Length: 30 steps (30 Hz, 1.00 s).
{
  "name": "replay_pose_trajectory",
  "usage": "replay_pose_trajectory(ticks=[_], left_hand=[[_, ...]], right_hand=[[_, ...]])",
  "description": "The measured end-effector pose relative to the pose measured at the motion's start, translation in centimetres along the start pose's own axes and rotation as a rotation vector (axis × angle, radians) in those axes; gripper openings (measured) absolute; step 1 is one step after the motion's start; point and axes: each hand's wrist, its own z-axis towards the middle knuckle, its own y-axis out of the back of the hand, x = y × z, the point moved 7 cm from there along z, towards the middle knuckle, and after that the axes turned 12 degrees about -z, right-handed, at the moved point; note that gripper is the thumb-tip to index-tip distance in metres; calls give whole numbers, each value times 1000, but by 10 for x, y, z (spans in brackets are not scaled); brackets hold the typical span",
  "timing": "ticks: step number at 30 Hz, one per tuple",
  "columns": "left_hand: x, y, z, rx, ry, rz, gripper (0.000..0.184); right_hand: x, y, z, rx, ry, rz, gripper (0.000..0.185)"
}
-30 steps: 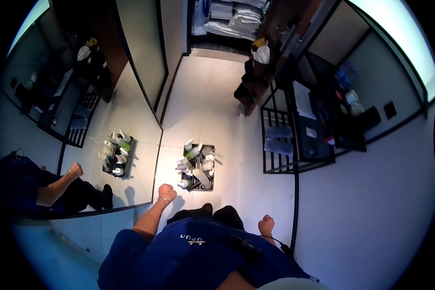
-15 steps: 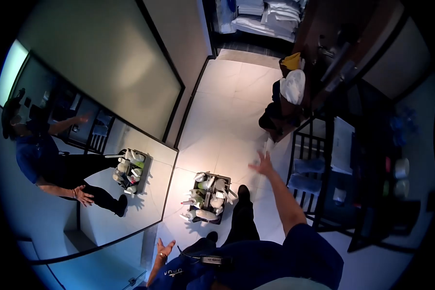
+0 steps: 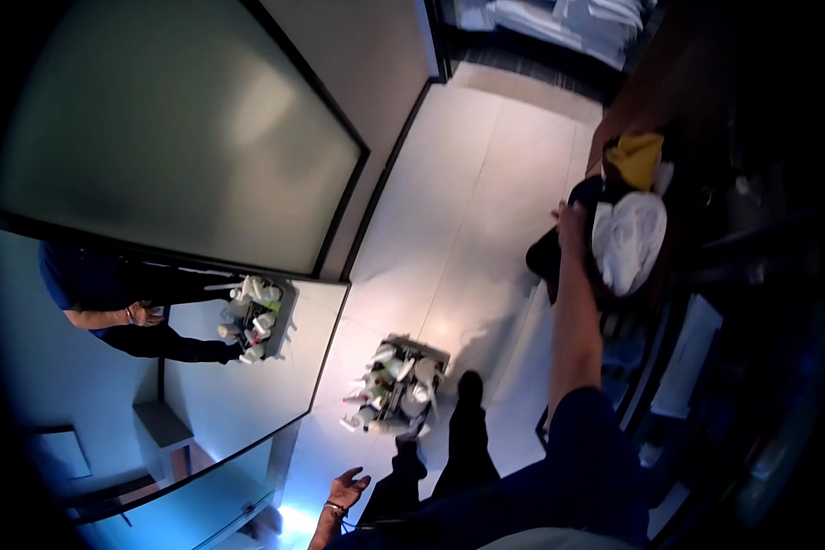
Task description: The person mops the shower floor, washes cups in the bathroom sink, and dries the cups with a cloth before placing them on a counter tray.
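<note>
My left hand (image 3: 346, 489), with a band at its wrist, hangs low beside my leg. Its fingers are apart and it holds nothing. My right arm stretches forward, and my right hand (image 3: 570, 223) is at the dark item (image 3: 545, 257) beside the door. A white plastic bag (image 3: 630, 240) and a yellow cloth (image 3: 636, 159) are close to that hand. Blur and dark surroundings hide whether its fingers grip anything. On the floor before my feet sits a dark caddy (image 3: 419, 345) filled with several spray bottles (image 3: 376, 385).
A large mirror (image 3: 238, 403) on the left reflects me and the caddy. Folded white linens (image 3: 568, 27) lie on a shelf beyond the doorway. At right stands a dark rack with a pale panel (image 3: 687, 353). Pale tiles (image 3: 449, 211) cover the floor.
My right hand has moved forward from above the floor to the items beside the door. My left hand has shifted slightly right and down. The view has turned and tilted.
</note>
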Motion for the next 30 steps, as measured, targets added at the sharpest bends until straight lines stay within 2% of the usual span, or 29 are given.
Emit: replay_pose_trajectory(ticks=[1,2,4,5,6,8,9,10,11,12,13,14,15,16,18,19,20,21,22,23,25,26,28,29,30], left_hand=[[-1,-9,8,6,95,-120,49],[-12,-21,14,20,133,-333,49],[-52,-43,27,123,190,-695,53],[-78,-50,32,205,210,-841,56],[-85,-59,53,347,223,-889,65],[-140,-66,65,487,161,-921,88],[-168,-72,68,540,159,-977,92],[-197,-77,70,541,124,-1019,92],[-210,-87,89,723,150,-1421,79],[-208,-90,93,655,283,-1272,68],[-203,-90,94,579,410,-1124,57],[-207,-75,92,513,241,-1060,48],[-210,-59,90,432,82,-984,39],[-205,-47,82,426,-35,-960,36],[-186,-23,68,409,-279,-898,31],[-168,-15,64,402,-341,-877,30],[-151,-8,60,394,-403,-855,29],[-137,-6,47,325,-751,-226,25],[-113,-3,37,275,-783,-58,26],[-91,-2,31,238,-710,-12,26],[-37,2,26,165,-483,2,26],[-14,7,23,123,-373,-13,26],[13,18,16,59,-221,-10,26],[22,23,14,37,-180,3,26],[27,27,13,19,-157,5,26]], right_hand=[[9,-3,-17,94,-3,140,17],[34,4,-50,153,-95,280,12],[55,9,-100,259,-181,277,19],[79,13,-139,454,3,263,22],[90,13,-194,740,48,387,27],[109,23,-317,1363,73,552,59],[107,26,-379,1554,-25,191,59],[140,38,-442,1868,74,144,55],[95,30,-456,1951,250,81,53],[52,23,-469,2019,436,32,51],[40,19,-439,1758,673,-43,48],[28,11,-372,1310,686,-379,52],[11,19,-300,827,503,-781,56],[-3,36,-243,512,227,-954,61],[14,52,-172,177,170,-811,75],[-18,39,-139,-29,233,-902,81],[-2,42,-131,-31,116,-984,84],[6,44,-118,-23,13,-916,76],[2,39,-103,118,-33,-937,69],[-9,34,-95,257,-80,-957,64],[-31,30,-94,62,148,-773,53],[-20,39,-118,122,182,-838,51],[62,77,-209,260,222,-900,44],[91,94,-246,327,241,-887,40],[91,107,-268,382,284,-733,36]])
